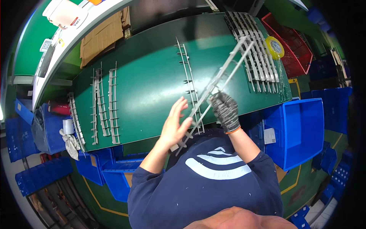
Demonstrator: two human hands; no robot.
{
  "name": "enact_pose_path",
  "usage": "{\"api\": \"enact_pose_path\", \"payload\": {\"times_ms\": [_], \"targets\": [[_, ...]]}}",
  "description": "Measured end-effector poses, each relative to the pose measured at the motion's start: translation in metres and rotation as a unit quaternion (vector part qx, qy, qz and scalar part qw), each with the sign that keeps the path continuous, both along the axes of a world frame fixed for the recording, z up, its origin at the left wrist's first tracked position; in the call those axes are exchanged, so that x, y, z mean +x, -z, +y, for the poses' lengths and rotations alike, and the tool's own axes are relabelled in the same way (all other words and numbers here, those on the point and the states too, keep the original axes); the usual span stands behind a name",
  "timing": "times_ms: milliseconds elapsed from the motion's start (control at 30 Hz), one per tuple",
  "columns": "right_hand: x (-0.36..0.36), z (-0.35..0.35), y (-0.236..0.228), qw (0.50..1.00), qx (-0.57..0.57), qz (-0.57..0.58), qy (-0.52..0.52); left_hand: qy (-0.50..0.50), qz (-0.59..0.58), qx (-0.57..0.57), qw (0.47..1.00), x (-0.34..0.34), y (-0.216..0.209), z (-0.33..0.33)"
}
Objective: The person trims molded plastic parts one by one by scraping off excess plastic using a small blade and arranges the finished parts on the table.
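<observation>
A long grey ladder-like strip [231, 57] with two rails and short crosspieces slants over the table's front edge. My right hand [225, 110], in a dark grey knitted glove with an orange cuff, is closed on its nearer rail around the middle. My bare left hand [173, 126] is held beside the strip's lower end, fingers apart; whether the thumb touches the rail I cannot tell. Beneath the held piece, a second similar strip [188, 63] lies lengthwise on the green table [152, 76], its near end partly covered.
Several similar strips [113, 103] lie apart at the left. At the far right, more strips [259, 53] are packed side by side near a yellow tape roll [274, 47] and a red crate [289, 53]. A blue bin [303, 133] stands right of me; cardboard [101, 40] leans behind.
</observation>
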State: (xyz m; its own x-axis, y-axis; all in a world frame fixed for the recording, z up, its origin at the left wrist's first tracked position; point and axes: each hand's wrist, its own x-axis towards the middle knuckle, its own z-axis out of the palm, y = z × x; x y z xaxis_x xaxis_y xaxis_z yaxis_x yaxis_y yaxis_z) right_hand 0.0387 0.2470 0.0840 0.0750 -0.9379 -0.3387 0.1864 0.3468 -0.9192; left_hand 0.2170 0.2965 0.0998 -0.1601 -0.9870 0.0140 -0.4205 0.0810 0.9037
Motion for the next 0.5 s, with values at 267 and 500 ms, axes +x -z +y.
{"api": "enact_pose_path", "payload": {"times_ms": [267,500], "targets": [[0.000,-0.008,-0.010,0.934,-0.305,0.187,0.005,-0.040,0.305,0.170,0.936,0.008,0.021,0.005],[0.015,0.009,-0.016,0.859,-0.350,0.325,-0.186,-0.089,0.402,0.158,0.897,-0.007,0.022,0.000]]}}
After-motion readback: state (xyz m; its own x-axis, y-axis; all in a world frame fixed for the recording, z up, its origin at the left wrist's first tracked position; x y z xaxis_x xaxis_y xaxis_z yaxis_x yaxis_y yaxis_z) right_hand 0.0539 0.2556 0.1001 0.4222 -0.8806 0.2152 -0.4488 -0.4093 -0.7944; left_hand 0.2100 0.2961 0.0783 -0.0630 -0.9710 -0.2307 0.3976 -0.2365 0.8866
